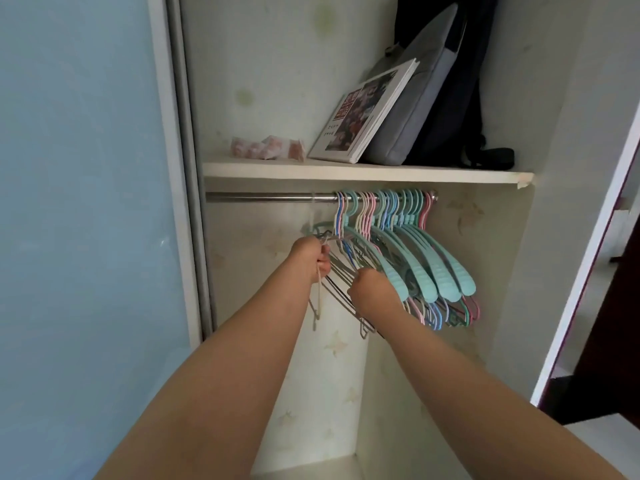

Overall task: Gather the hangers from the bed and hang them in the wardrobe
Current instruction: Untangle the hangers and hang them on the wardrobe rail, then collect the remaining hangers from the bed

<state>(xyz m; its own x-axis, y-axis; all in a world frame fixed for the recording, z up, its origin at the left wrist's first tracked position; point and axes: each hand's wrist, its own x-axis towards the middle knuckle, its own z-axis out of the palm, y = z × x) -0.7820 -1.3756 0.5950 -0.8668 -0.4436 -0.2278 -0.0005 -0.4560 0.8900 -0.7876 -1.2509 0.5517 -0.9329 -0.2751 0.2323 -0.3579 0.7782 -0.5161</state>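
Teal and pastel hangers [408, 244] already crowd the rail [270, 196], while both hands, left [310, 256] and right [372, 292], clutch a wire bunch [341, 285] below it, likely the last unhung.

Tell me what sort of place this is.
Most likely a bedroom wardrobe with a sliding door. A metal rail carries plastic hangers, a shelf above holds a bag, and both hands grip wire hangers.
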